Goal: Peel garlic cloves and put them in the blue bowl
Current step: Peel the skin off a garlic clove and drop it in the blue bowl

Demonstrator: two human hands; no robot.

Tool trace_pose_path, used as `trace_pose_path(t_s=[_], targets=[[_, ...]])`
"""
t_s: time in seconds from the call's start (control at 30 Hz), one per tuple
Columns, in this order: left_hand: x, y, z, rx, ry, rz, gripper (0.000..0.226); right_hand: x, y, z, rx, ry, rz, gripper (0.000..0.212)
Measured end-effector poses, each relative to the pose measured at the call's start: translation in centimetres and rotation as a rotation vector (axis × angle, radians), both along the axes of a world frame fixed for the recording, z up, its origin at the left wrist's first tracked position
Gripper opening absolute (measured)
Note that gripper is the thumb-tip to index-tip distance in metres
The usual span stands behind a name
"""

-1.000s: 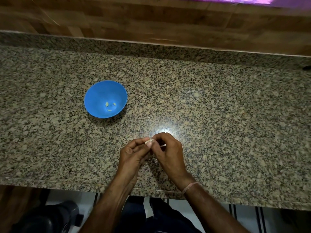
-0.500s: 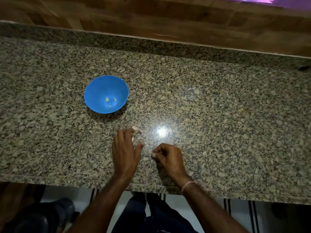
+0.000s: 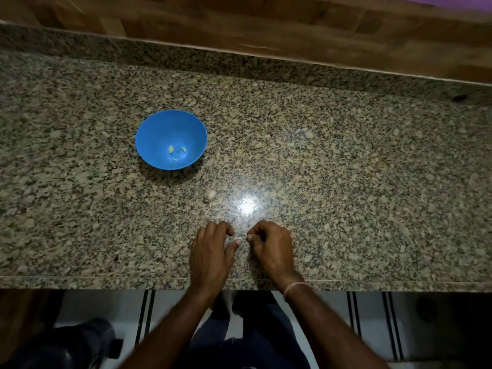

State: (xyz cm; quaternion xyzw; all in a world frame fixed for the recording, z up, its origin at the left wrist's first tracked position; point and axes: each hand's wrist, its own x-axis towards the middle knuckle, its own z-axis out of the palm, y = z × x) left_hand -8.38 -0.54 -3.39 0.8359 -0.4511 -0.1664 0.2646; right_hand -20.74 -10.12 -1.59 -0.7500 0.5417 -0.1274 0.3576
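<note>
One garlic piece [image 3: 209, 195] is being rested on the tabletop [image 3: 346, 182] near the blue bowl [image 3: 159, 129] — left fingers [image 3: 211, 229] loosely curled, empty; right fingers' [image 3: 259, 230] hold cannot be told — so skin is best being nicked at the tip.

The counter [image 3: 346, 182] is polished speckled granite (a glare spot at centre frame); the blue bowl [image 3: 159, 129] looks smooth plastic, and the wall [image 3: 266, 22] above is wood-grained.

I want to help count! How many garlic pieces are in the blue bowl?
3 garlic pieces, all at the bottom of the blue bowl: one left, one right, one nearest the person. Nothing in the bowl hides more.
</note>
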Motion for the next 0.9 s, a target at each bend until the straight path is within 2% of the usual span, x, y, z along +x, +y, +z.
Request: trace_pose_path(t_s=[0.3, 0.53, 0.77, 0.9], targets=[[0.2, -0.2, 0.5, -0.01, 0.025, -0.016, 0.021, 0.6, 0.6, 0.1, -0.057, 0.074, -0.012, 0.014], [0.0, -0.1, 0.7, -0.013, 0.054, -0.001, 0.022, 1.0, -1.1, 0.6, 0.14, 0.105, -0.043, 0.017], [-0.1, -0.3, 1.0, 0.017, 0.053, 0.016, 0.023, 2.0, -0.2, 0.5, 0.005, 0.256, 0.063, 0.021], [0.0, -0.3, 0.9, 0.044, 0.064, 0.03, 0.022, 1.3, -0.5, 0.2, 0.036, 0.213, 0.073, 0.023]])
